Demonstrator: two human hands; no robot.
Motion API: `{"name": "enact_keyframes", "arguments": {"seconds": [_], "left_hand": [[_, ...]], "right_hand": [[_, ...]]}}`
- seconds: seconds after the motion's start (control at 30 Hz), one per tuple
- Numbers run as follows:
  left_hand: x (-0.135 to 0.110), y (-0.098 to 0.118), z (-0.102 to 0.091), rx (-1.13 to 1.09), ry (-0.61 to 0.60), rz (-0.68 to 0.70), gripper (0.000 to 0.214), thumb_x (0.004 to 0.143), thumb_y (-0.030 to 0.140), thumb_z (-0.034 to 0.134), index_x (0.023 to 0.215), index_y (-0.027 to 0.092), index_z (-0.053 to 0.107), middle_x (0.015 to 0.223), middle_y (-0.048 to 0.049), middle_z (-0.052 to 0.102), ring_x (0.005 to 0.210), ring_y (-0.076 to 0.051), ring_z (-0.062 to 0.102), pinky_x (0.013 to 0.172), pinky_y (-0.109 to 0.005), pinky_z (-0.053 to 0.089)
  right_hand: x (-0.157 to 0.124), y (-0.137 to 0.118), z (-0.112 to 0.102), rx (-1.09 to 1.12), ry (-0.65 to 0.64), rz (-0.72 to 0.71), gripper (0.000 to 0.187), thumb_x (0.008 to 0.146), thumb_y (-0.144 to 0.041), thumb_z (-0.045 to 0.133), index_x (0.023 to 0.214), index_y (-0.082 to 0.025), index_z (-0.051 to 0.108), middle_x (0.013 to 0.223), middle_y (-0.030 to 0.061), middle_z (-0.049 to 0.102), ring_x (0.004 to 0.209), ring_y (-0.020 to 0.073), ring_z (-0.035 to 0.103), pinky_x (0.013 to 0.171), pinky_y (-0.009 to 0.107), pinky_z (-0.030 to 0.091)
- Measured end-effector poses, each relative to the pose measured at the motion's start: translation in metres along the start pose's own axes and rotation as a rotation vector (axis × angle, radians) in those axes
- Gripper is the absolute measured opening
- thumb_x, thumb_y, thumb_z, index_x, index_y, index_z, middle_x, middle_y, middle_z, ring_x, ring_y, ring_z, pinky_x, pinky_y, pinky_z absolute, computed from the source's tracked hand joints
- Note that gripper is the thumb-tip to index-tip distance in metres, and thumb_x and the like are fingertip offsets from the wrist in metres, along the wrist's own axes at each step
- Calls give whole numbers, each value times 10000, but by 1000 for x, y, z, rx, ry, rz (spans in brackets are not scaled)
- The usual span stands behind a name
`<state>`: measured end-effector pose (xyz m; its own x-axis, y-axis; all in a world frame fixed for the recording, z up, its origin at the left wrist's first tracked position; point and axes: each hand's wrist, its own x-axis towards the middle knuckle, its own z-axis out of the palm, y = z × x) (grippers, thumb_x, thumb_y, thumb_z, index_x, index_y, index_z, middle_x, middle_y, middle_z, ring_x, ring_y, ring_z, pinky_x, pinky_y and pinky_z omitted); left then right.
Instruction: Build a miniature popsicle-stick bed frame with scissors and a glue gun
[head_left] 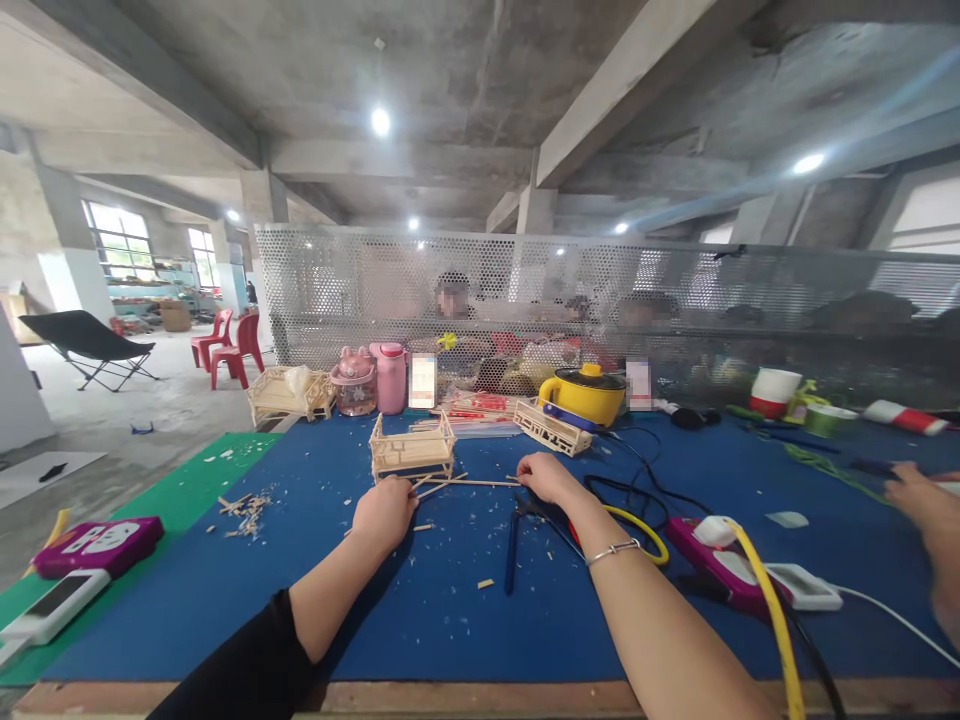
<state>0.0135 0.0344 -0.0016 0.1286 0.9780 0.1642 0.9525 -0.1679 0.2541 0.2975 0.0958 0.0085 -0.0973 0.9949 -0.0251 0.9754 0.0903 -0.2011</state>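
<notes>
My left hand (385,517) is closed around the left ends of thin wooden sticks (450,482) on the blue mat. My right hand (549,478) pinches the right end of a long stick that spans between both hands. Just beyond my left hand stands a small wooden frame model (412,452) with posts and railings. A second narrow wooden piece (552,430) leans by a yellow pot beyond my right hand. Blue-handled pliers (511,552) lie open below my right hand. Short stick offcuts (486,583) are scattered on the mat.
A yellow electric pot (589,398), pink bottle (391,378) and pink jar (354,385) line the back before a perforated metal screen (390,270). Cables and a purple power strip (724,568) occupy the right. A pile of offcuts (246,512) lies left. Another person's hand (915,495) reaches in at right.
</notes>
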Motion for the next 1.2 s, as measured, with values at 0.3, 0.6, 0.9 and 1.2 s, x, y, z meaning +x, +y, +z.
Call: {"name": "enact_keyframes", "arguments": {"seconds": [0.3,0.6,0.9,1.2], "left_hand": [[1,-2,-3,7,-34,15,258,867,278,411,903,202,655,1013,-93,659,931,-215,632,778,-294,471],[2,-5,-2,8,-53,-3,279,870,279,399,897,176,658,994,-124,668,926,-237,639,772,-317,476],[4,-7,-2,7,-37,56,284,870,275,396,875,208,672,998,-100,661,914,-230,635,759,-314,476],[7,-9,1,4,-23,73,286,867,266,399,840,188,673,950,-104,662,869,-238,643,723,-316,484]], "right_hand": [[-8,25,-19,-15,46,135,306,883,-335,515,1139,-168,548,1154,74,563,968,186,576,816,385,496],[1,13,-1,-85,56,54,319,880,-331,522,1153,-165,538,1163,80,559,991,191,570,837,407,485],[5,16,-2,-105,39,11,274,880,-335,523,1076,-151,575,1076,64,598,937,173,587,817,388,490],[11,-4,1,-163,36,-31,298,887,-330,511,1135,-170,548,1156,77,563,977,182,573,829,393,491]]}}
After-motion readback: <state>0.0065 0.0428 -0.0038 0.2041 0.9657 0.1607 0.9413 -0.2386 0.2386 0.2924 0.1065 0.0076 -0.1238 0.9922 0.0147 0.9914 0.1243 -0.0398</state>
